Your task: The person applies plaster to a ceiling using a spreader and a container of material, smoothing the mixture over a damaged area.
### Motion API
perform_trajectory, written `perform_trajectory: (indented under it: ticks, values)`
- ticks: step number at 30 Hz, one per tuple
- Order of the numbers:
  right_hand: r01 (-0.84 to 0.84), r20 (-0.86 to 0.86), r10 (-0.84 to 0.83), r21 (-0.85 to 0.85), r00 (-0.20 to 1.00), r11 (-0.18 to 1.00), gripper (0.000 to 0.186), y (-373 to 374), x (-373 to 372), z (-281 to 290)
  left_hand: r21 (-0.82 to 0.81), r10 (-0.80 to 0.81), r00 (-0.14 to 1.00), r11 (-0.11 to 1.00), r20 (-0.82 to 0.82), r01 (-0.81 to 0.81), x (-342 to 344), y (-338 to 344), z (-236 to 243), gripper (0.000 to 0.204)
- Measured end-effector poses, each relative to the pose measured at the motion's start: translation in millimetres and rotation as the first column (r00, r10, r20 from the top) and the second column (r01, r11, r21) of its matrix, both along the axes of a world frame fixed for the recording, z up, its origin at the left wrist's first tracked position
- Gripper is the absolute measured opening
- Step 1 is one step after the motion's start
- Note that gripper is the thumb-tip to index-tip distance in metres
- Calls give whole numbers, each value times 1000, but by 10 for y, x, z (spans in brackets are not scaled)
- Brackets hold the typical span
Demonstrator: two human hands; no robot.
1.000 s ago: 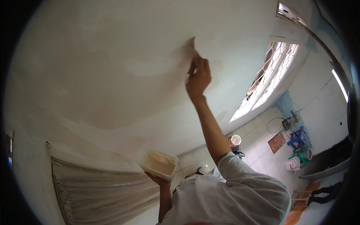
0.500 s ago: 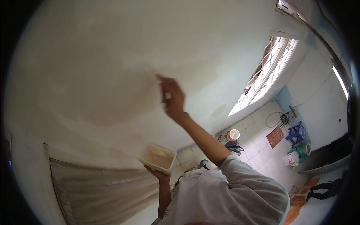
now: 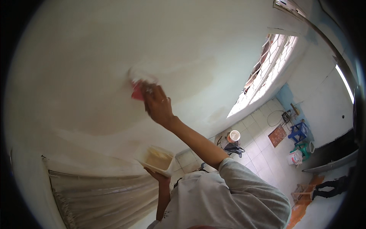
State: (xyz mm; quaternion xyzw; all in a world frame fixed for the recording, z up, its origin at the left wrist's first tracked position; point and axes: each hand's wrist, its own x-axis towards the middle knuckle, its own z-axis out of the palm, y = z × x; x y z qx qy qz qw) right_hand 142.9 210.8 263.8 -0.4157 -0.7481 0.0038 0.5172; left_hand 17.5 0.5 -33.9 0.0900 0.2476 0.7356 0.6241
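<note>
My right hand (image 3: 157,105) is raised to the wall, fingers closed round a red putty spreader (image 3: 137,92). Motion smears the spreader, and its edge is hard to make out against the pale wall (image 3: 114,42). Around it, the wall carries damp-looking beige patches (image 3: 103,110). Lower down, my left hand (image 3: 159,175) holds a cream rectangular tub (image 3: 166,168) from beneath, tilted close to the wall. Beige paste lies inside the tub; the fingers under it are partly hidden.
A beige curtain (image 3: 103,194) hangs at lower left. On the tiled floor stand a white-and-orange bucket (image 3: 233,136), a dark plastic bag (image 3: 233,149), a blue stool (image 3: 298,132) and a white pail (image 3: 294,157). A grilled window (image 3: 263,74) lies right; a person's dark-clothed legs (image 3: 331,187) show at lower right.
My right hand has moved left and slightly down along the wall, and the red spreader now shows in it. The tub stays in my left hand; the whole view has shifted slightly.
</note>
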Motion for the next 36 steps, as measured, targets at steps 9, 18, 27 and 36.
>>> perform_trajectory:
  ticks: [9,18,27,36]
  values:
    - [596,-521,-469,97,713,797,30,499,1567,227,-70,73,997,995,-16,-74,168,171,390,84]
    - [219,-223,-158,286,962,933,64,244,-41,122,-49,80,996,995,-32,-81,128,95,267,84]
    - [-85,-693,33,-42,720,995,36,330,1041,-281,-54,5,1000,999,11,-5,163,213,446,83]
    - [372,-162,-340,254,926,893,58,631,44,-212,-54,7,1000,999,24,-6,44,172,-5,83]
